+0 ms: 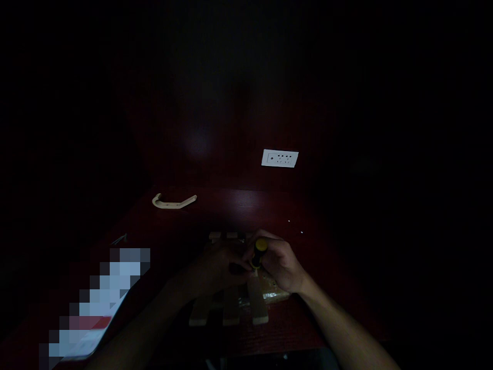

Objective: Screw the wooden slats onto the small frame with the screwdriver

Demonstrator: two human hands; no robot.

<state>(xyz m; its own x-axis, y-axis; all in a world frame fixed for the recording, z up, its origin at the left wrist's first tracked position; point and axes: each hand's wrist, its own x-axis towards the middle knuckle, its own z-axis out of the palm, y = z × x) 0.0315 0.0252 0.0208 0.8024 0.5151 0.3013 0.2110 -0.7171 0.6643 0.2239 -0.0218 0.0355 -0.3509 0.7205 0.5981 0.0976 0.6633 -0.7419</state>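
Note:
In dim light, a yellow and black screwdriver [260, 250] stands nearly upright over wooden slats [259, 303]. Its handle is in the fingers of my right hand [283, 262]. My left hand [221, 264] lies across the slats, its fingertips close to the lower end of the screwdriver; what they hold, if anything, is too dark to tell. Under the slats on the right lies a tan block [275, 294] with shiny clear wrapping. The screwdriver's tip is hidden.
A curved pale wooden piece [173, 205] lies at the back left of the dark red table [285, 329]. Thin metal pieces [121, 238] lie left, above a bright blurred sheet [96, 324]. Two small white bits [301, 232] lie right. A socket panel [280, 158] is on the wall.

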